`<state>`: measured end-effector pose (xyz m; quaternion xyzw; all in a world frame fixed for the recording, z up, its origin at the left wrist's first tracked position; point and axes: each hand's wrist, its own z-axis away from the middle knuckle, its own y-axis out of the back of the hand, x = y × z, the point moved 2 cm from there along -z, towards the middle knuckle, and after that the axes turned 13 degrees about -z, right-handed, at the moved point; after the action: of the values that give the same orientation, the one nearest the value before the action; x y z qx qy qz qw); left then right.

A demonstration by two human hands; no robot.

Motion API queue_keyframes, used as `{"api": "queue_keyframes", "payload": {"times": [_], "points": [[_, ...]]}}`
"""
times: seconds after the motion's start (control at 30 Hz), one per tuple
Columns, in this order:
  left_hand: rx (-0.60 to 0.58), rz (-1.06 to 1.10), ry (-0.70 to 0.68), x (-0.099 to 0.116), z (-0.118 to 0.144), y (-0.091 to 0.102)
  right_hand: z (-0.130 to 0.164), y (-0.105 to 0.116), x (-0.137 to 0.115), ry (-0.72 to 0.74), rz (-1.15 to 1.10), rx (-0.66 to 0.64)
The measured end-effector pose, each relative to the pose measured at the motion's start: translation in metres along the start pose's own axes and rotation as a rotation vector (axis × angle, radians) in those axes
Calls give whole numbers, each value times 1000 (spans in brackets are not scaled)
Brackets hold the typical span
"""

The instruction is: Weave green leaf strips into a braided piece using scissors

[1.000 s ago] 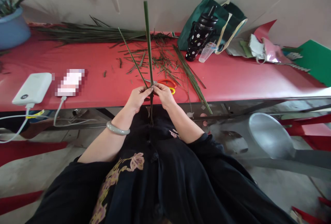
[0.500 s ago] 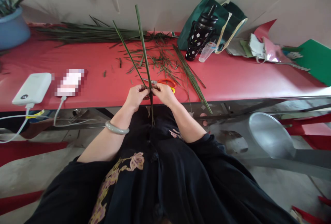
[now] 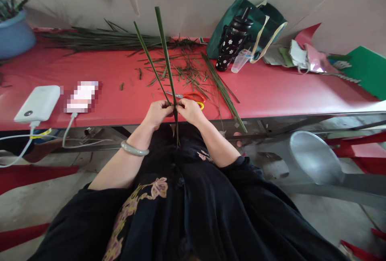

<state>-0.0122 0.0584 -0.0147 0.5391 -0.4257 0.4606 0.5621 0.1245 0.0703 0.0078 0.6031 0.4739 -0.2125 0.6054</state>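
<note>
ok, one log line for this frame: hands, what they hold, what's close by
left hand: pinching long green leaf strips | right hand: pinching same strips | strips: upright, forked | nearby: orange-handled scissors on red table

Worktop (image 3: 271, 92): long, red surface on a metal frame. Lying on it: bundle of green stalks (image 3: 99, 39) along the far edge; scattered cuttings (image 3: 181, 70) mid-surface; orange scissors (image 3: 193, 97) near the front edge; white power bank (image 3: 37, 103) at left, cable attached; black flowered bottle (image 3: 232, 44) touching a green bag (image 3: 256, 19); green sheet (image 3: 368, 70) at right; blue pot (image 3: 15, 31) far left.
</note>
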Motion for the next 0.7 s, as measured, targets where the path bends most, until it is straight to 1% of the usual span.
{"api": "queue_keyframes", "payload": {"times": [0.2,0.33,0.47,0.6,0.7], "points": [[-43,32,28,2,2,-1,0,-1,3,-16,-36,-8],[-31,50,42,5,1,-1,1,0,3,2,-93,26],[-22,41,13,6,-1,-1,3,-1,-1,31,-83,-2],[17,57,19,8,1,0,3,-4,-3,-10,-110,-7],[16,74,43,11,3,2,2,-7,-3,-45,-149,-5]]}}
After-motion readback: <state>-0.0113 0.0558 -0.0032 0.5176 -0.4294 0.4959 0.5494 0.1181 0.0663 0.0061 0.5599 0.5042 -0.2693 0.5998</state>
